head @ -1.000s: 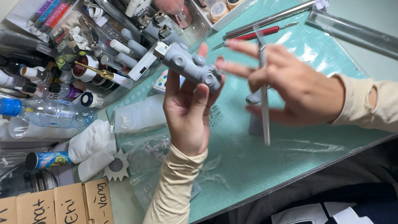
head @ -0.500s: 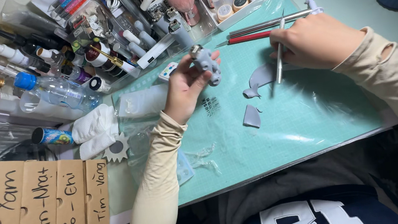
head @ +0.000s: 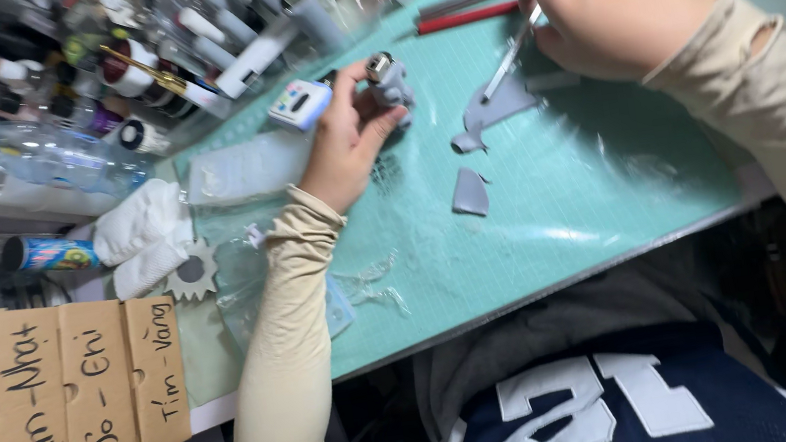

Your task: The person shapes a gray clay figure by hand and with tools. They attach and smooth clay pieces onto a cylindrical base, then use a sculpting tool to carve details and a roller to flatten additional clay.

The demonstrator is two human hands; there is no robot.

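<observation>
Grey figure part, left hand gripping

The right hand has moved away from the grey figure toward the mat's far edge.

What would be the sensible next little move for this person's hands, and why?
Probably bring the right hand with its thin metal tool back toward the small grey model piece pinched in the left hand; the tool tip now rests away from it, by the grey scraps.
</observation>
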